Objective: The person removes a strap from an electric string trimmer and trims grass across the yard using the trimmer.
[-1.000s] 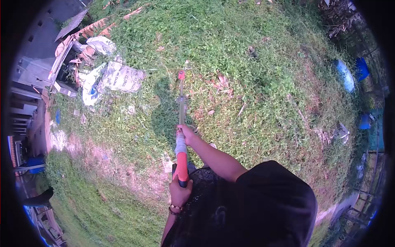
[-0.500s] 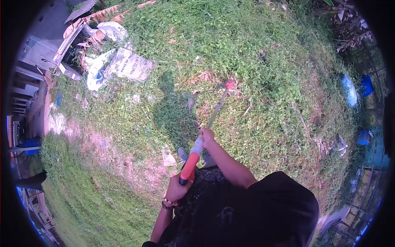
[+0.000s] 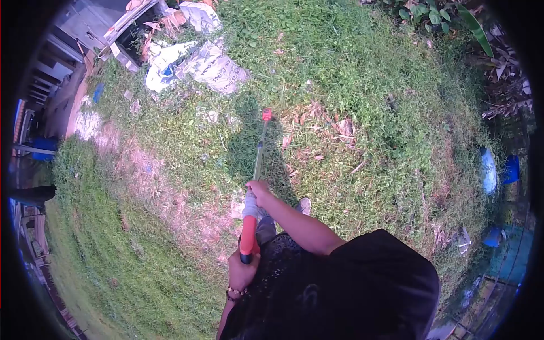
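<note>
A grass trimmer with a long shaft, a red rear housing and a small red head points away from my body over the grass. My left hand, with a beaded bracelet at its wrist, is closed around the rear grip, below the red housing. Farther forward, my right hand is wrapped round the shaft, just ahead of a grey-wrapped section. The red head is over shaded grass, left of a patch of dry brown leaves. Whether it touches the ground I cannot tell. One shoe shows beside the shaft.
White printed sacks lie on the grass ahead to the left, beside wooden boards. Blue containers stand at the right edge near a fence. Leafy plants grow at the far right. A building borders the left side.
The trimmer head has swung left, from the dry leaf patch to the shaded grass. Both hands have moved left with it, keeping their grip. The view has shifted, and a shoe now shows at the right.
</note>
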Action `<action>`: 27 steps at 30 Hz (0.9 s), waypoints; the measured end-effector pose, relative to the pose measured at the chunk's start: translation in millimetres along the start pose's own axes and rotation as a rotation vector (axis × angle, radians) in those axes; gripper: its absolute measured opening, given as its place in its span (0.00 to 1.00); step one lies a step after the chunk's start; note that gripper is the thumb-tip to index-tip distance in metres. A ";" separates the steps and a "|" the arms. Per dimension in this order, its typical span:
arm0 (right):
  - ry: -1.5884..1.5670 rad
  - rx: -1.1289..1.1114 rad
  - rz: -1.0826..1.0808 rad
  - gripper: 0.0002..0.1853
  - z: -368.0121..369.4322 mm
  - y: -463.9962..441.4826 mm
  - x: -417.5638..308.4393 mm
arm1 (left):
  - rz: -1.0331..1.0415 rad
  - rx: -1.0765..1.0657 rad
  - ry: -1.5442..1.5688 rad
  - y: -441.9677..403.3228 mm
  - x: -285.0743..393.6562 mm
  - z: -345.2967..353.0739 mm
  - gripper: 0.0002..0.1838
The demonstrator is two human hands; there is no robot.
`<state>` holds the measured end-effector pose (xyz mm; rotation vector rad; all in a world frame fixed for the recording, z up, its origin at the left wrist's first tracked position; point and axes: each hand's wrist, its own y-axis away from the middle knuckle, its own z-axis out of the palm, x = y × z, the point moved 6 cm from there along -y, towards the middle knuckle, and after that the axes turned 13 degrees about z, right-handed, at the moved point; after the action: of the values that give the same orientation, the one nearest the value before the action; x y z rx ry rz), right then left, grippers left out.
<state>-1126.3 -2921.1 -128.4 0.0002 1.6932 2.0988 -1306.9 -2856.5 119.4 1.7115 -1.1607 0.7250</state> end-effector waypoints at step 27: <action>0.033 -0.034 0.118 0.08 -10.5 -104.9 -143.2 | 0.079 -0.066 -0.064 -154.3 50.6 5.6 0.14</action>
<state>-964.8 -2962.8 -189.9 0.0567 1.7147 2.2250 -1145.1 -2859.8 104.2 1.6515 -1.2890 0.6763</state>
